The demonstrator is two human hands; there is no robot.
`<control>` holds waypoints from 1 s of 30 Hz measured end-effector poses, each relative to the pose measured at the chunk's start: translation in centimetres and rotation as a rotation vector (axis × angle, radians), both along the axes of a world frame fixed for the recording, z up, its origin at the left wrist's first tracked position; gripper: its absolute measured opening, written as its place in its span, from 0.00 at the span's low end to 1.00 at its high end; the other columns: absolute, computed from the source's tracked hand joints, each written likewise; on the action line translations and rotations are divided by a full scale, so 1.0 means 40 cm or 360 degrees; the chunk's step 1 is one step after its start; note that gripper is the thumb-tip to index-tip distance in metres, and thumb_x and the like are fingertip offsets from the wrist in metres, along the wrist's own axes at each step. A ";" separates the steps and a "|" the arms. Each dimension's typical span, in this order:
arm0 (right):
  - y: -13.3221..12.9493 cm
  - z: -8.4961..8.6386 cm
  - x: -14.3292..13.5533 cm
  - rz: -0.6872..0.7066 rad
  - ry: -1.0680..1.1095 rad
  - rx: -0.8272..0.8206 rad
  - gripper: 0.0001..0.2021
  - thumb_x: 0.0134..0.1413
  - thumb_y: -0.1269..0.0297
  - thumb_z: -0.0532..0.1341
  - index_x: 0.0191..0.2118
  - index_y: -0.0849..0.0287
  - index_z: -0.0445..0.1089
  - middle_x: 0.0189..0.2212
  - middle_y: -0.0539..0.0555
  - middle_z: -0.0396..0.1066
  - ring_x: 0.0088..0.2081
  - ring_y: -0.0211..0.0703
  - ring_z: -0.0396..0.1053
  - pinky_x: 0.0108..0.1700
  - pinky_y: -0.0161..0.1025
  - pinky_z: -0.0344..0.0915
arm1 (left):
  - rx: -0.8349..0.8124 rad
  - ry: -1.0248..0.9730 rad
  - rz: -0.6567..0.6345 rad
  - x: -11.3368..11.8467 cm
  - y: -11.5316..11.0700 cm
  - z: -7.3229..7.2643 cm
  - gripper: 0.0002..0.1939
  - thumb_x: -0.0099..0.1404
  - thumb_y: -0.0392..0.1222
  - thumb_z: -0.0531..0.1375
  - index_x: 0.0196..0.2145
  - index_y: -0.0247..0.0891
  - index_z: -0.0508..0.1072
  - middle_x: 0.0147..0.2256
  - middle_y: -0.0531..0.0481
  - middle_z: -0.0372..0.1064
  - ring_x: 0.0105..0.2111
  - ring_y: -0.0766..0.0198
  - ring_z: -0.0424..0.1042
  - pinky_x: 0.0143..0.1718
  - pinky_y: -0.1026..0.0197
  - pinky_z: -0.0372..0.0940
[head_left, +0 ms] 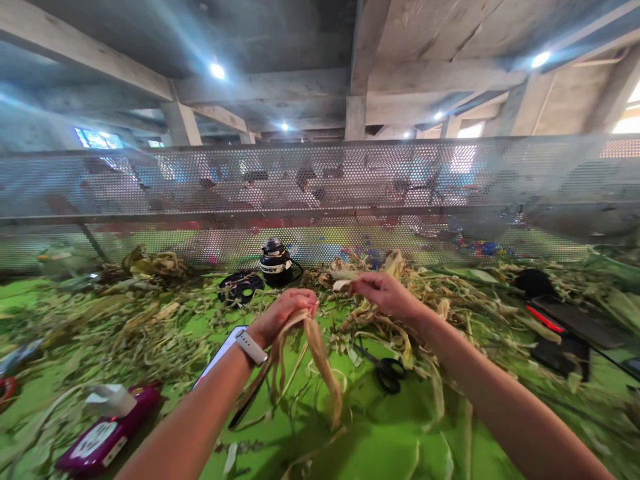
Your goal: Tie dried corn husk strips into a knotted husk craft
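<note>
My left hand, with a pale watch band at its wrist, is closed on a bundle of dried corn husk strips that hang down over the green table. To its right and slightly farther off, my right hand has its fingers pinched at a pale piece of husk, beside a heap of loose husks. Black-handled scissors lie below my right hand, their blades partly covered by husk. A flat white-faced object, perhaps a phone or tablet, is partly hidden behind my left wrist.
A black jug and a dark patterned item stand beyond my hands. A perforated metal screen closes off the far edge, with blurred people behind it. A purple tissue pack lies at left; dark items lie at right among scattered husks.
</note>
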State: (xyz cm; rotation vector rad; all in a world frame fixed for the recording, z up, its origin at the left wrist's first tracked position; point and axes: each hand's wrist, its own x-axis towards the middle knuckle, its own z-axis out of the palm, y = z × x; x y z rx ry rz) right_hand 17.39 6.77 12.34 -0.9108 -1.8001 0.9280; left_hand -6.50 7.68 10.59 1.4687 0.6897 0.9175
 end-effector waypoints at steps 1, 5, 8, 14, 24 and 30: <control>0.001 0.006 0.016 -0.0059 0.0061 -0.0030 0.14 0.51 0.53 0.60 0.28 0.61 0.71 0.15 0.43 0.52 0.17 0.30 0.46 0.20 0.31 0.44 | 0.0013 -0.0032 0.0039 -0.007 0.001 0.000 0.12 0.50 0.46 0.60 0.17 0.36 0.68 0.17 0.55 0.60 0.17 0.70 0.55 0.19 0.66 0.50; -0.001 0.008 0.050 -0.0282 0.0471 -0.0226 0.17 0.46 0.47 0.61 0.29 0.58 0.64 0.13 0.39 0.44 0.14 0.29 0.39 0.16 0.30 0.39 | -0.0016 -0.0239 0.0319 -0.018 0.002 -0.001 0.11 0.53 0.49 0.61 0.26 0.37 0.71 0.21 0.55 0.64 0.20 0.71 0.59 0.22 0.68 0.54; -0.022 -0.011 0.016 -0.0240 0.0433 -0.0355 0.18 0.40 0.50 0.66 0.24 0.57 0.60 0.13 0.39 0.46 0.13 0.27 0.41 0.15 0.29 0.38 | -0.0104 -0.0328 0.0480 0.000 0.002 -0.008 0.14 0.49 0.49 0.65 0.29 0.36 0.73 0.24 0.54 0.68 0.22 0.70 0.63 0.24 0.68 0.57; -0.073 -0.023 -0.071 -0.0033 0.0093 -0.0300 0.12 0.52 0.57 0.59 0.25 0.59 0.66 0.13 0.43 0.59 0.15 0.30 0.52 0.19 0.30 0.50 | -0.0048 -0.0200 0.0557 0.029 -0.002 -0.021 0.12 0.52 0.48 0.64 0.31 0.39 0.72 0.26 0.56 0.69 0.23 0.71 0.65 0.24 0.69 0.60; -0.082 -0.067 -0.130 -0.0253 -0.0516 -0.0069 0.06 0.41 0.66 0.64 0.26 0.60 0.67 0.20 0.47 0.66 0.23 0.36 0.61 0.24 0.31 0.54 | -0.0235 -0.0238 0.0733 0.057 -0.030 -0.012 0.14 0.52 0.47 0.64 0.34 0.39 0.67 0.25 0.56 0.70 0.22 0.67 0.70 0.23 0.64 0.66; -0.094 -0.101 -0.155 -0.0029 -0.0391 -0.0181 0.08 0.44 0.74 0.57 0.20 0.59 0.59 0.17 0.45 0.60 0.22 0.34 0.60 0.22 0.29 0.54 | -0.0405 -0.0515 0.0665 0.071 -0.040 -0.025 0.19 0.52 0.45 0.65 0.42 0.42 0.68 0.27 0.56 0.72 0.24 0.69 0.71 0.25 0.67 0.64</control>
